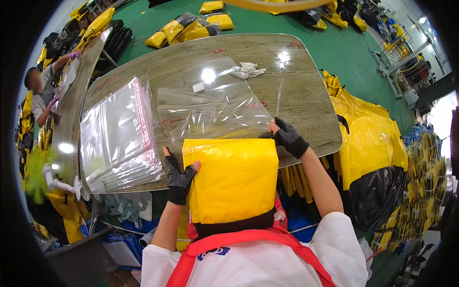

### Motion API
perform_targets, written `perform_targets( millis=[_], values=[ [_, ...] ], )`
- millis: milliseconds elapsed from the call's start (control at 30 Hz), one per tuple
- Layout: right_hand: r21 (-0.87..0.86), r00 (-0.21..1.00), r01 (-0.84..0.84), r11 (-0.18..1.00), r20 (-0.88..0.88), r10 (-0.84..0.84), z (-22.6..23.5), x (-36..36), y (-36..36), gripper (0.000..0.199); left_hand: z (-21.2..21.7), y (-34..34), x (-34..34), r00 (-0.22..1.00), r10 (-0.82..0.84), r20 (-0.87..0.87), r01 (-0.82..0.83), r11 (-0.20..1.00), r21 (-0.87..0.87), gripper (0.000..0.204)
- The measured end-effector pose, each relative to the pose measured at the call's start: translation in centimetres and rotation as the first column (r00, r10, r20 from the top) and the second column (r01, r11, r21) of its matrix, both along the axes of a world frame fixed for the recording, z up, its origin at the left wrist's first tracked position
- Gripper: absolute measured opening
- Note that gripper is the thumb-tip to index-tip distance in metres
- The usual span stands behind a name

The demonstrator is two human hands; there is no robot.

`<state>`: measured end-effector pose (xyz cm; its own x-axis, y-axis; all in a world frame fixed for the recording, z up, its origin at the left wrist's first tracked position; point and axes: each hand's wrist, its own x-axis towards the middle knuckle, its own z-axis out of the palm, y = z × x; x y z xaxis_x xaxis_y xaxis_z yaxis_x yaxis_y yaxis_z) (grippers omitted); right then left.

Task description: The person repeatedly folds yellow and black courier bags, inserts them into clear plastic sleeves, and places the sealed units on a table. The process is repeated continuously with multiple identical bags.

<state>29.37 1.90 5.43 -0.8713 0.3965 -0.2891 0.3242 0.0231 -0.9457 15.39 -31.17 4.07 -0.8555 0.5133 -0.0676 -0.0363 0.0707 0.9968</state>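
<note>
Far left, another person (40, 91) works at a neighbouring table. Stack of clear bags (117, 136) lies on the wooden table (306, 103). Left hand (179, 177), gloved, fingers closed on the left edge of the folded yellow garment (232, 179) at the table's near edge. Right hand (287, 136) pinches the mouth of a clear plastic bag (213, 112), probably over the garment's top corner. White rag (247, 71) further back.

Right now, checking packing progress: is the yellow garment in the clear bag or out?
Out. The folded yellow garment lies at the clear bag mouth, uncovered, held by both hands.
</note>
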Motion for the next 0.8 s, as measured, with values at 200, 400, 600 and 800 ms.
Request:
perform_targets(
  millis=[200, 400, 600, 800],
  values=[
    [-0.202, 0.943, 0.167, 0.965, -0.252, -0.216, 1.8, 4.8, -5.7, 0.033, 2.9, -0.9, -0.8, 0.743, -0.257, 0.618, 0.168, 0.965, 0.199, 0.052],
    [-0.143, 0.955, 0.234, 0.962, -0.149, -0.255, 1.2, 5.2, -6.8, 0.026, 3.1, -1.3, -0.2, 0.85, -0.186, 0.493, 0.178, 0.982, 0.063, 0.053],
    [0.413, 0.881, 0.47, 0.78, -0.265, -0.391, 0.3, 4.8, -10.8, 0.022, 2.6, -4.3, 0.8, 0.906, -0.214, 0.367, 0.239, 0.971, -0.024, 0.057],
    [0.445, 0.872, 0.48, 0.755, -0.333, -0.358, 1.8, 3.6, -10.2, 0.022, 1.8, -4.9, 1.6, 0.911, -0.164, 0.378, 0.209, 0.975, -0.081, 0.048]
  ],
)
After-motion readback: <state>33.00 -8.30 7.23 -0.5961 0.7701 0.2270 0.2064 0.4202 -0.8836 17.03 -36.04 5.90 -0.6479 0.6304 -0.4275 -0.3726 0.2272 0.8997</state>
